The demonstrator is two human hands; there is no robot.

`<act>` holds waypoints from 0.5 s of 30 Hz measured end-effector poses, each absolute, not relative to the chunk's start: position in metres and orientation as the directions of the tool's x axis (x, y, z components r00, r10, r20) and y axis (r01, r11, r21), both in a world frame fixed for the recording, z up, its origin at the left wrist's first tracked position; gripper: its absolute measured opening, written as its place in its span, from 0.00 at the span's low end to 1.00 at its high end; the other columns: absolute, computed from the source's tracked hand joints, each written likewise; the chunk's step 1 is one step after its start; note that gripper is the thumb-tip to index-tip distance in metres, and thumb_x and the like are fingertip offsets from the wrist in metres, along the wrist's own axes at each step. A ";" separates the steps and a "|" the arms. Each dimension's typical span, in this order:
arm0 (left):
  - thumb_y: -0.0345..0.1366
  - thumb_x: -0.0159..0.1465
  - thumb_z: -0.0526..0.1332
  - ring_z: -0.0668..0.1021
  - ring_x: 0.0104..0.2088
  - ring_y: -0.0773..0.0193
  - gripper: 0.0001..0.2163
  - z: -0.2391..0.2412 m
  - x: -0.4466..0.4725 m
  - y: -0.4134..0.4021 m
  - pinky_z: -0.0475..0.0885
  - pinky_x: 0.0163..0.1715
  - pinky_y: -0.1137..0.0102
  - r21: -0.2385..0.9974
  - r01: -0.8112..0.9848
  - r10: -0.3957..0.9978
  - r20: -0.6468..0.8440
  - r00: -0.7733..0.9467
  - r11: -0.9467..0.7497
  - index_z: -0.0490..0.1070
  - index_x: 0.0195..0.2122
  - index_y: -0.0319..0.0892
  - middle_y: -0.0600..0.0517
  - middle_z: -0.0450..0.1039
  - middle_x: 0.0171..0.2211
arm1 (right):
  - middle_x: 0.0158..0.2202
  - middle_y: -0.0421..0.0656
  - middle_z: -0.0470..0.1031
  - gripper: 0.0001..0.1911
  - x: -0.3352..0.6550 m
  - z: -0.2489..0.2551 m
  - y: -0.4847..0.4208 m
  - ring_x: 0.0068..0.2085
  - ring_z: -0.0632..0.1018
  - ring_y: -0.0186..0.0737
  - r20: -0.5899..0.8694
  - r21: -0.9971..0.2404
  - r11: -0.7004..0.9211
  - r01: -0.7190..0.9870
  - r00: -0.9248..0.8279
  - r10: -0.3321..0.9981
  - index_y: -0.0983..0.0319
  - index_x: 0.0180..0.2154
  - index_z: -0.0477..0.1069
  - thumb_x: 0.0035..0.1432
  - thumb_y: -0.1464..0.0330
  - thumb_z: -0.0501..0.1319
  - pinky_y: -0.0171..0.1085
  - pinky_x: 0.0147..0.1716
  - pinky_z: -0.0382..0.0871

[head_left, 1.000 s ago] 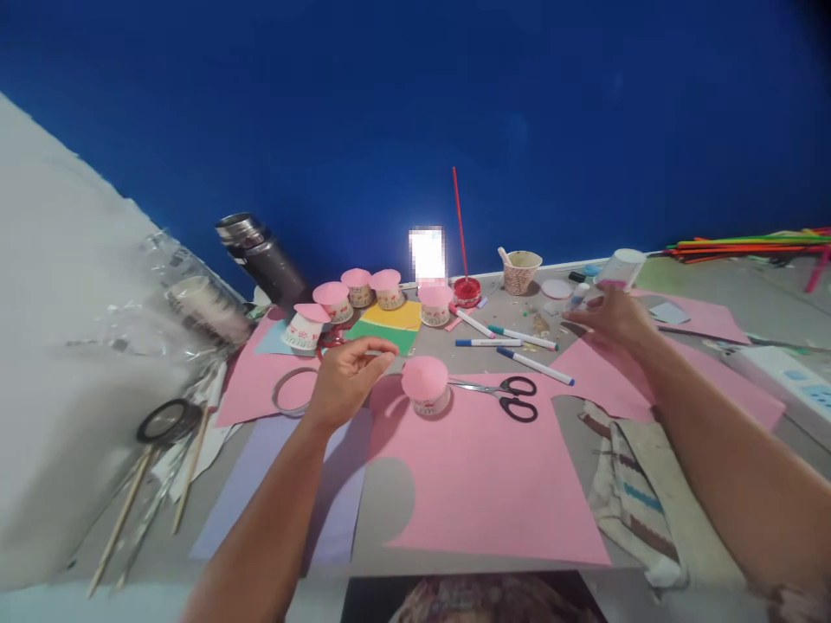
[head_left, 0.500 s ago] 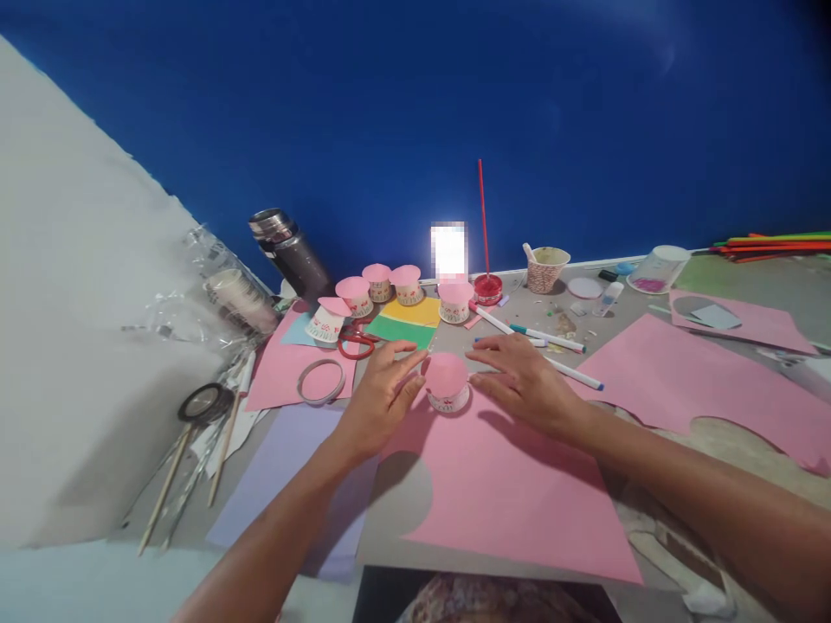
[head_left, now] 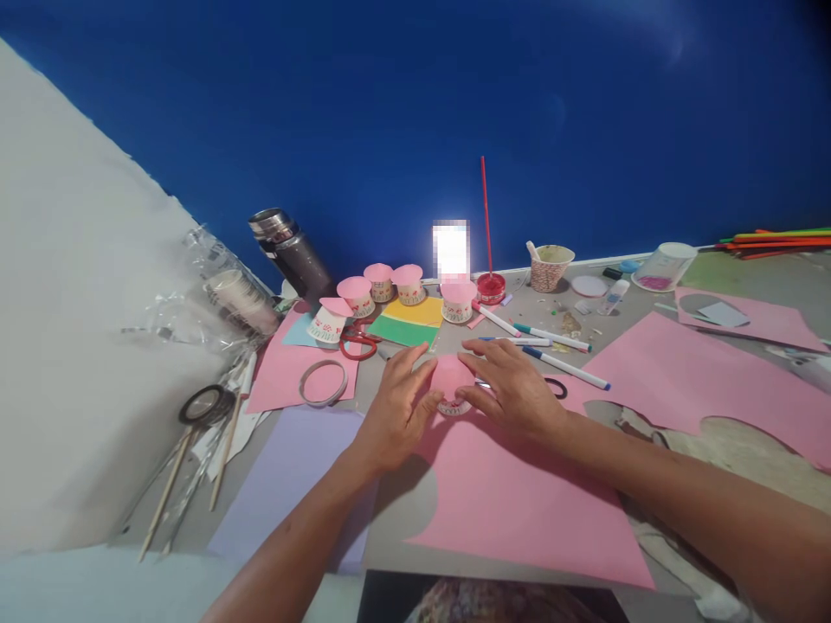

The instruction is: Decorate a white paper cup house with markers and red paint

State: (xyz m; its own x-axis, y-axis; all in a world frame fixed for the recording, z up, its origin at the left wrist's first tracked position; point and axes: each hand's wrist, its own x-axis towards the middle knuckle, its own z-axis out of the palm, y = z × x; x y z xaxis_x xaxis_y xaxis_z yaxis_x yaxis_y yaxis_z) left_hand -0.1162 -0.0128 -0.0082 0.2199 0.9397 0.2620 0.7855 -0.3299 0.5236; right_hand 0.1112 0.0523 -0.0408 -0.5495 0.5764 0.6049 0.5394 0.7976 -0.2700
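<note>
Head view, the only one: the left hand (head_left: 401,407) and the right hand (head_left: 519,391) were apart from each other, one on either side of a small printed cup (head_left: 453,408) with a pink paper top (head_left: 453,375). On each, thumb and fingers were parted and curved about the edge of the top; how firmly they pressed could not be told. The cup stood upright near the far edge of a cut pink sheet (head_left: 519,493), in front of the person. Black-handled scissors (head_left: 558,385) lay partly hidden behind the right hand.

Beyond, white markers (head_left: 566,368) lay on the grey table (head_left: 399,510). Five similar cups (head_left: 355,298) stood farther back, four of them grouped near a dark flask (head_left: 302,268). Red-handled scissors (head_left: 356,352) lay in front of that group. A tape roll (head_left: 302,381) rested nearer, at left, beyond a lilac sheet (head_left: 286,484). A red stick (head_left: 486,216) rose from a round red holder (head_left: 491,291) near the blue wall (head_left: 325,112).
</note>
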 end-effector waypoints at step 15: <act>0.44 0.78 0.55 0.67 0.73 0.45 0.20 -0.016 -0.117 -0.016 0.67 0.71 0.42 0.416 0.808 0.881 0.402 0.249 -0.418 0.71 0.65 0.40 0.38 0.66 0.72 | 0.57 0.58 0.81 0.22 0.113 -0.045 0.056 0.56 0.79 0.59 0.705 -0.261 0.832 0.490 -0.491 0.511 0.65 0.58 0.76 0.76 0.57 0.56 0.59 0.54 0.76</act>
